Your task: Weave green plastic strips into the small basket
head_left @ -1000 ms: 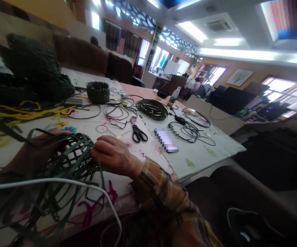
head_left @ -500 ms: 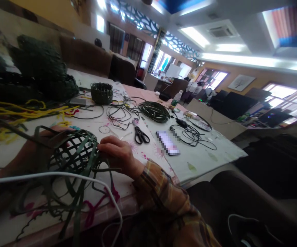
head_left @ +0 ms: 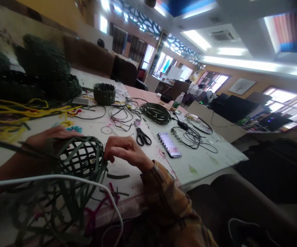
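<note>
A half-woven dark green basket (head_left: 83, 156) with an open lattice lies on its side at the table's near left. Loose green strips (head_left: 72, 197) trail from it toward the front edge. My left hand (head_left: 52, 135) wraps around its far left side, the fingers partly hidden by strips. At the basket's right rim my right hand (head_left: 121, 151) is closed, thumb and fingers pinched at the strips there. A white cable (head_left: 68, 176) crosses in front of the basket.
Black-handled scissors (head_left: 143, 137), a phone (head_left: 169, 145) and a coil of green strip (head_left: 156, 113) lie to the right. Behind stand a finished small basket (head_left: 104, 93) and a heap of green weaving (head_left: 42, 65). Yellow cords (head_left: 40, 111) lie left; a bottle (head_left: 178, 100) stands farther back.
The basket has turned a little and shifted slightly right with both hands. The loose strips have swung lower. My right hand stays at the rim, its fingers more curled.
</note>
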Tool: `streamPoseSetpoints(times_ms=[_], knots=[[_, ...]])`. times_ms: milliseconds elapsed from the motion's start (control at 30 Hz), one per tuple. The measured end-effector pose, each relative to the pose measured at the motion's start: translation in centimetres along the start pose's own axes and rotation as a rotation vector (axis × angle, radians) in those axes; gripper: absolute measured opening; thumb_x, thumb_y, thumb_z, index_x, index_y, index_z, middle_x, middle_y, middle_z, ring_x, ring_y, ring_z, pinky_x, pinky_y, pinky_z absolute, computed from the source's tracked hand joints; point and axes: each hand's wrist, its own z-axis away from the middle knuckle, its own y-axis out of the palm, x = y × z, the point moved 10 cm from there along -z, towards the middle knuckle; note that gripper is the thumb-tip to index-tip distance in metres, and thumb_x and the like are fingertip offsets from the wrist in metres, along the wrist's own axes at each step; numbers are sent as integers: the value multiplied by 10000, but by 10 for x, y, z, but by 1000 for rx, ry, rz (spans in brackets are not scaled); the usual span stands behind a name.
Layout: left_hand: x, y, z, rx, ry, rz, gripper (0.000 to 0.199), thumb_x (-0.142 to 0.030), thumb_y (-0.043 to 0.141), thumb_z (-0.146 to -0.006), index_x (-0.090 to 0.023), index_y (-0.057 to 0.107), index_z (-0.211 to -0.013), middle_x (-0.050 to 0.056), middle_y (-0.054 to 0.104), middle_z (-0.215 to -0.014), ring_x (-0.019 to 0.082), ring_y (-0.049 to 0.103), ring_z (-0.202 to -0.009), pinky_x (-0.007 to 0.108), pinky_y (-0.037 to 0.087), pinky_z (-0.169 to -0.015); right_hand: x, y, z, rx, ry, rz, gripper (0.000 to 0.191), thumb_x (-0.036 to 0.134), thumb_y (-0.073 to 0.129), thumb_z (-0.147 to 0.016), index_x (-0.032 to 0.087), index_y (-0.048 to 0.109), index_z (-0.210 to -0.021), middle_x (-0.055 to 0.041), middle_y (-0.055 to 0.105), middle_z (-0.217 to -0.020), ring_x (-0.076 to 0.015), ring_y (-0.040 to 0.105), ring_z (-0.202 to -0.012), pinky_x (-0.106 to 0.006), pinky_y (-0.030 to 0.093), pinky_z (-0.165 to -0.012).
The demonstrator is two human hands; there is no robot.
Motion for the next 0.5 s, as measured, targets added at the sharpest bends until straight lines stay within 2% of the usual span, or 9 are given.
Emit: streamPoseSetpoints(times_ms=[33, 100, 133, 200, 267, 367, 500], knots=[[-1, 11, -6, 41, 54, -8, 473, -545, 592, -861, -238, 688, -1207, 53, 705, -1164, 218, 653, -1016, 305, 548, -889, -6, -6, -1, -90, 45, -24, 441, 591, 650, -861, 150, 667, -849, -4, 591, -768, -98, 553, -674, -238, 487, -640], [-1, 13, -10, -21, 72, -35, 476, -525, 537, -887, -237, 671, -1241, 50, 695, -1161, 204, 637, -1022, 270, 524, -884, -11, -17, 0, -275, 89, 8, 475, 585, 784, -736, 163, 679, -926, 30, 566, -758, -78, 520, -664, -207, 460, -620], [-3, 12, -9, -46, 76, -40, 467, -507, 515, -903, -236, 661, -1254, 49, 682, -1176, 201, 630, -1039, 253, 513, -874, -10, -19, 1, -329, 96, 42, 507, 556, 834, -684, 176, 689, -986, 27, 579, -816, -75, 529, -695, -199, 467, -638], [-13, 8, -5, -78, 93, -26, 420, -453, 481, -933, -256, 657, -1259, 29, 663, -1173, 185, 630, -1028, 233, 491, -881, -5, -15, -1, -339, 98, 101, 505, 491, 853, -684, 198, 704, -1067, 3, 607, -951, -76, 560, -761, -196, 492, -688], [-26, 7, -1, -66, 113, 24, 375, -400, 477, -944, -271, 669, -1240, 16, 652, -1127, 174, 631, -996, 230, 482, -883, 2, -8, -2, -288, 94, 145, 402, 424, 809, -761, 187, 724, -1074, -21, 627, -1015, -79, 588, -796, -198, 505, -717], [-35, 8, -1, -30, 87, 62, 360, -389, 497, -933, -265, 692, -1209, 30, 634, -1070, 186, 619, -974, 250, 494, -871, 11, -4, 0, -271, 63, 208, 275, 334, 748, -832, 152, 748, -1039, -22, 637, -944, -81, 603, -778, -192, 499, -696], [-35, 8, -3, -45, 100, 54, 361, -391, 490, -936, -283, 702, -1207, 27, 633, -1049, 177, 614, -948, 250, 498, -879, 13, -5, 4, -342, 21, 285, 193, 258, 688, -867, 150, 762, -1008, -16, 627, -884, -77, 597, -752, -180, 491, -664]])
